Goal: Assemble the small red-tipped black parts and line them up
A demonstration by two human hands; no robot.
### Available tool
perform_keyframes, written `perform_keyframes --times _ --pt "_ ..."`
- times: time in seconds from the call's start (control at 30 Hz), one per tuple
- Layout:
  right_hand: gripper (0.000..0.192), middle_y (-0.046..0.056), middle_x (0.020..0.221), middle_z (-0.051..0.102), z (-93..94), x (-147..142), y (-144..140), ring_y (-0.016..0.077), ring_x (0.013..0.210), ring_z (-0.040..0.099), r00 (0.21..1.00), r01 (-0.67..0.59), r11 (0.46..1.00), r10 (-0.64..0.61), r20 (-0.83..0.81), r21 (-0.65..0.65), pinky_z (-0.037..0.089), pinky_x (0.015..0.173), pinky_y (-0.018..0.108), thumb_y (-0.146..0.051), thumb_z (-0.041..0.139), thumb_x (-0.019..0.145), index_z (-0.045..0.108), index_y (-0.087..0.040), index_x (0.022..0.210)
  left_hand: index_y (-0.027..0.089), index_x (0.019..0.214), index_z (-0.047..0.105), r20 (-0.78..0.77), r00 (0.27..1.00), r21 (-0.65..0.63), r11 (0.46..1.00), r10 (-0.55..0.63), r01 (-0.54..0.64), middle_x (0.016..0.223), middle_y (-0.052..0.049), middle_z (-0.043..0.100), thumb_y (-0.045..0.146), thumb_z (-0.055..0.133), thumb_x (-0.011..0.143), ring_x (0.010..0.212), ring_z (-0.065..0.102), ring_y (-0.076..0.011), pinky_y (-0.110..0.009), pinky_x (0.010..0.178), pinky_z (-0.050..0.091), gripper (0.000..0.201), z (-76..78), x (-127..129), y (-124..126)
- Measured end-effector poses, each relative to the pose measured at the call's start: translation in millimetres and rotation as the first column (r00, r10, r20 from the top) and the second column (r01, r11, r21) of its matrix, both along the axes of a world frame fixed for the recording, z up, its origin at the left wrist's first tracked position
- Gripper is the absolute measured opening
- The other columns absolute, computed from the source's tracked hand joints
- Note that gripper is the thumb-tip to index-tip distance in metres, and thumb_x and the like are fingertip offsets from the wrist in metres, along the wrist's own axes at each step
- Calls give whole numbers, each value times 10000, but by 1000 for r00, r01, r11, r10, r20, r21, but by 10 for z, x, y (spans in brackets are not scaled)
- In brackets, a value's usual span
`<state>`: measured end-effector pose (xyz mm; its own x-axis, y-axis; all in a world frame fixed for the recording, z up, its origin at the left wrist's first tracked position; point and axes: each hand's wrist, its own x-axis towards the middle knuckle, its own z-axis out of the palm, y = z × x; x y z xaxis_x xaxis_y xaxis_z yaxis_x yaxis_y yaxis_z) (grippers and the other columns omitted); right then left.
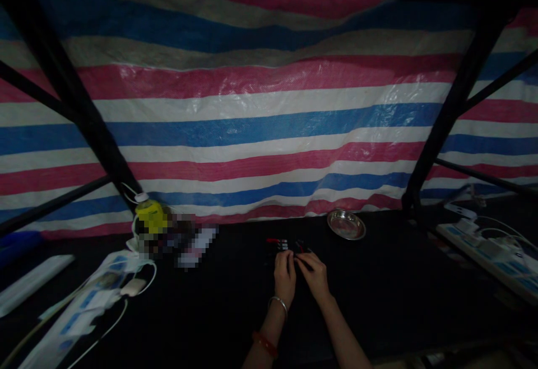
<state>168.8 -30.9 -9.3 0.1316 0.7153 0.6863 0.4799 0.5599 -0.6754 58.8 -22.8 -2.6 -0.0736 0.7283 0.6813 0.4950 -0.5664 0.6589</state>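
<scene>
My left hand (284, 277) and my right hand (313, 274) meet over the middle of a dark table (395, 296), fingertips close together on a small dark object (299, 257) that is too dim to make out. Just beyond the fingers lies a short row of small parts with red and white tips (278, 242). My left wrist carries a silver bangle and a red bead bracelet. Whether each hand truly grips the object is unclear in the low light.
A small round metal dish (346, 224) sits behind and to the right. A yellow bottle (150, 215) stands back left. White power strips with cables lie at left (84, 307) and right (491, 251). A striped red, white and blue tarp (269, 111) and black frame poles (449, 111) close the back.
</scene>
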Motion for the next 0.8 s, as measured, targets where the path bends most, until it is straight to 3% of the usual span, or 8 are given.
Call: perform_keyframes --times 0.27,0.37,0.43,0.5,0.57,0.67,0.73,0.8 --pt "198 57 841 695 -51 -38 -3 185 786 649 1000 16 1000 -16 -1 -25 544 732 332 -236 536 823 683 -235 955 203 966 614 -116 992 51 997 -43 49 868 -52 622 227 412 892 835 584 -161 -323 769 494 217 -2 -12 -4" --pt "259 74 947 693 -24 -57 -32 197 867 649 999 13 998 -15 -34 -59 539 775 339 -250 529 822 654 -232 1048 210 1065 598 -176 984 39 999 -24 31 910 -62 629 239 418 885 857 585 -170 -331 770 467 256 17 -9 -28" --pt "289 80 1010 683 2 -65 -43 201 907 646 998 15 996 -20 -55 -88 530 802 341 -266 529 823 633 -230 1091 193 1109 567 -186 983 5 1000 12 -11 949 -76 633 255 426 876 892 584 -184 -356 805 435 279 29 -11 -46" --pt "294 81 997 687 21 -72 -42 195 876 655 995 38 992 -48 -88 -118 530 787 327 -291 529 824 627 -219 1092 174 1122 537 -159 980 -59 989 122 -133 980 -92 631 274 427 869 928 579 -205 -397 845 391 293 38 -26 -56" --pt "287 76 922 700 24 -82 -29 187 804 666 985 85 983 -107 -136 -161 534 726 300 -318 527 822 622 -199 1066 166 1133 503 -113 950 -148 941 291 -305 1020 -106 617 288 408 870 973 567 -229 -434 870 345 305 44 -58 -56" --pt "268 49 778 701 -1 -111 8 184 705 668 968 136 958 -183 -172 -254 519 629 270 -359 529 813 603 -187 1005 165 1174 438 -67 867 -294 821 494 -490 1116 -130 574 278 382 871 1071 524 -255 -459 891 301 327 45 -122 -32" --pt "250 41 744 695 -31 -141 43 188 686 667 966 148 945 -201 -160 -293 505 608 267 -377 529 808 594 -193 965 169 1183 410 -57 840 -383 765 540 -518 1142 -137 558 255 393 860 1096 513 -257 -460 892 295 335 37 -155 -8" --pt "239 53 777 691 -66 -174 87 196 707 666 967 169 938 -217 -134 -304 499 621 275 -383 520 809 593 -197 942 177 1183 397 -55 844 -441 745 534 -500 1137 -133 560 234 409 845 1087 523 -250 -456 895 294 343 24 -170 15"
